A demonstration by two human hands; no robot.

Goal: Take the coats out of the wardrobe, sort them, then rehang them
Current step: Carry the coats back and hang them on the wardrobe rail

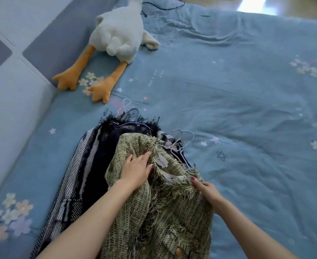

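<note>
Olive-green fringed tweed coat [165,208] lies atop dark navy-and-white woven coats [90,165] on the blue star-print bed quilt [247,109]. Left hand [137,171] rests flat, fingers straight, near the collar. Right hand [208,189] pinches the fringed edge.

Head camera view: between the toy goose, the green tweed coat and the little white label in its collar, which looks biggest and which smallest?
1. Green tweed coat, though nearness to the camera enlarges it.
2. Toy goose, lying farther away.
3. White label, by far the smallest.

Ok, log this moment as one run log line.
stage: sorting | left hand: flat on green tweed coat | right hand: pinching its fringed collar | pile: on bed
</note>
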